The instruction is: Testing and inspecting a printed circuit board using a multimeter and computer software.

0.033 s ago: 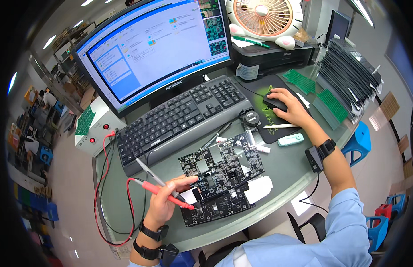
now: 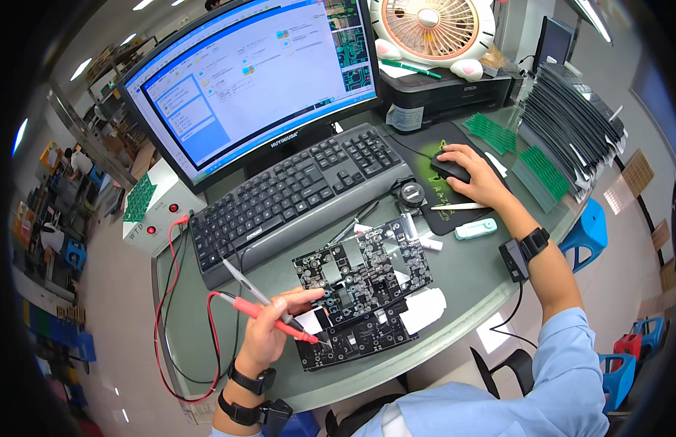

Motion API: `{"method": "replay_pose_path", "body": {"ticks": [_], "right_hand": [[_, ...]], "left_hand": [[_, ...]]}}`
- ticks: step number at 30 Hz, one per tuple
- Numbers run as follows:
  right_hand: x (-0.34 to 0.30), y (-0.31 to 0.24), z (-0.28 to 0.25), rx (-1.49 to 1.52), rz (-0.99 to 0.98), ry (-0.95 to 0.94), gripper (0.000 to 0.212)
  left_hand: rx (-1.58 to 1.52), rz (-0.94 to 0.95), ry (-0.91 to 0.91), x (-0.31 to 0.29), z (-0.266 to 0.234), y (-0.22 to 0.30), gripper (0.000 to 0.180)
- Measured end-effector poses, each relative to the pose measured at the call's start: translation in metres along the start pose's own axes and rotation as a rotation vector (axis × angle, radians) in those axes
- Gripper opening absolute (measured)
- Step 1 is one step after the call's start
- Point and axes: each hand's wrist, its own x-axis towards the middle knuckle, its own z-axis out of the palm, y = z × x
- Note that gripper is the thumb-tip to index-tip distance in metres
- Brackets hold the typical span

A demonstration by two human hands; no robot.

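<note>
Naturally, our left hand [image 2: 261, 335], pinching two test probes [image 2: 298, 333], needed steadiness over the lower circuit board [image 2: 367, 342]; our right hand [image 2: 478, 176] gripped the mouse [image 2: 449, 170].

Bare tabletop [image 2: 473, 273] is leaving a decent lane right of the circuit boards [image 2: 385, 288]; keyboard [image 2: 294, 191] is blocking the far side, red lead [image 2: 156, 335] is looping left.

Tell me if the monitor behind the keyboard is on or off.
On: the monitor is lit, showing a mostly white window with small icons.
</note>
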Motion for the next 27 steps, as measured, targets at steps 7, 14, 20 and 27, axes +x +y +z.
{"method": "replay_pose_path", "body": {"ticks": [7,14,20,27], "right_hand": [[0.002,0.003,-0.001,-0.013,-0.072,0.035,0.047],[-0.001,-0.003,-0.003,0.007,-0.001,0.033,0.046],[0.002,-0.007,-0.001,0.021,0.003,0.027,0.048],[0.003,-0.007,-0.002,0.029,-0.006,0.029,0.048]], "left_hand": [[-0.025,-0.014,-0.008,-0.002,-0.003,-0.005,0.06],[-0.015,-0.036,-0.036,-0.002,0.003,0.005,0.055],[-0.002,-0.024,-0.035,-0.001,0.0,0.003,0.056],[0.021,-0.001,-0.041,0.0,0.0,0.002,0.054]]}}
